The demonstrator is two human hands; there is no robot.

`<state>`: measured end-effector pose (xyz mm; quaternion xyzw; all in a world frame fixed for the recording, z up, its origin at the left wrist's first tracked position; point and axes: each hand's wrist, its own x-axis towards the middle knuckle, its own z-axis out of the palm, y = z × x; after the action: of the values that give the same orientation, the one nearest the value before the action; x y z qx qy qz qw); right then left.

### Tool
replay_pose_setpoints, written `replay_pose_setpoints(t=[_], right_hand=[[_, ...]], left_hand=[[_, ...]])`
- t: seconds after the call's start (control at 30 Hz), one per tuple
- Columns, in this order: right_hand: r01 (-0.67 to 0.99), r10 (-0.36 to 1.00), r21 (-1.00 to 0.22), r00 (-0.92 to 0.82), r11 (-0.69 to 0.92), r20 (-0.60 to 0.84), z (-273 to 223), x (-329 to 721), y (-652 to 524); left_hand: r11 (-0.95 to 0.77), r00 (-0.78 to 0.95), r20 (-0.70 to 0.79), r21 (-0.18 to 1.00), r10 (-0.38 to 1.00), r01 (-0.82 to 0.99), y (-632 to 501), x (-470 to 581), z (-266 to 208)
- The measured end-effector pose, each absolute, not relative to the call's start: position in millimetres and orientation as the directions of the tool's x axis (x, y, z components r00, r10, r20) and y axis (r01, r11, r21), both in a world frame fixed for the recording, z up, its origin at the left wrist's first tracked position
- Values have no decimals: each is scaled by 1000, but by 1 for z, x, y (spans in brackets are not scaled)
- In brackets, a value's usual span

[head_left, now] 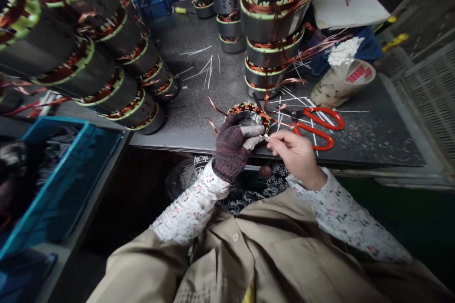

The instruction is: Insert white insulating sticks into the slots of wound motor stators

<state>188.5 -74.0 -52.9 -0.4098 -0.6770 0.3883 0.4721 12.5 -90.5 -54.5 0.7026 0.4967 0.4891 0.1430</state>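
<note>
A motor stator (245, 110) with copper windings stands at the front edge of the table. My left hand (232, 147), in a dark knitted glove with pale fingertips, grips its near side, fingers over the rim. Bare and pinched closed, my right hand (295, 154) holds a small white strip (266, 137) at the stator's near right edge, close to my left fingertips. Loose copper leads stick out from both sides of the stator. Scissors with red handles (332, 116) lie just right of it, partly over scattered white strips (284, 104).
Stacked stators rise at the left (138, 109) and behind the work (265, 68). A container of white strips (337, 83) stands at the right with a tape roll (360, 73) against it. A teal bin (83, 137) sits lower left.
</note>
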Motion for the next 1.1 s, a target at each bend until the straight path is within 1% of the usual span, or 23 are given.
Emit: replay_pose_setpoints(t=[0.07, 0.13, 0.2, 0.27, 0.37, 0.47, 0.53, 0.6, 0.67, 0.73, 0.77, 0.83, 0.9, 0.97, 1.0, 1.1], right_hand=[[219, 891, -877, -265, 427, 368, -46, 190, -73], [295, 873, -831, -290, 472, 393, -43, 191, -70], [381, 875, -793, -294, 475, 383, -44, 189, -65], [430, 886, -777, -289, 459, 363, -47, 187, -60], [444, 890, -776, -307, 448, 338, -45, 183, -56], [433, 868, -773, -396, 464, 299, -33, 185, -61], [350, 855, -826, -444, 442, 269, -22, 192, -66], [209, 862, -904, -439, 373, 254, -14, 201, -69], [53, 871, -945, -407, 323, 274, -12, 209, -70], [-84, 861, -958, -423, 275, 284, -16, 212, -69], [-146, 848, -964, -459, 223, 266, -19, 212, -69], [-226, 830, -972, -528, 69, 182, -24, 211, -71], [-255, 862, -966, -499, -42, 94, -24, 214, -76], [-257, 908, -965, -415, -48, 65, -17, 218, -80], [-263, 923, -964, -376, -27, 77, -12, 218, -79], [-328, 945, -942, -277, 77, 173, -4, 204, -64]], left_hand=[[-500, 30, 587, 661, 809, 559, -89, 11, -53], [-550, 43, 628, 644, 777, 532, -88, 10, -53], [-600, 70, 668, 612, 741, 516, -86, 9, -55], [-626, 92, 692, 579, 716, 522, -85, 7, -56], [-637, 128, 696, 548, 707, 543, -85, 5, -58], [-607, 186, 657, 500, 731, 618, -87, 4, -55], [-579, 210, 633, 458, 745, 675, -89, 5, -52], [-571, 219, 631, 431, 744, 699, -90, 6, -50], [-571, 194, 650, 439, 735, 694, -91, 7, -49], [-577, 160, 668, 468, 727, 670, -91, 6, -50], [-580, 153, 668, 481, 728, 658, -91, 4, -51], [-572, 159, 651, 491, 742, 657, -91, 2, -52], [-542, 151, 633, 485, 759, 687, -91, 1, -53], [-513, 123, 640, 469, 758, 719, -92, 6, -54], [-506, 111, 652, 458, 750, 731, -93, 10, -55], [-498, 94, 688, 417, 719, 760, -97, 30, -60]])
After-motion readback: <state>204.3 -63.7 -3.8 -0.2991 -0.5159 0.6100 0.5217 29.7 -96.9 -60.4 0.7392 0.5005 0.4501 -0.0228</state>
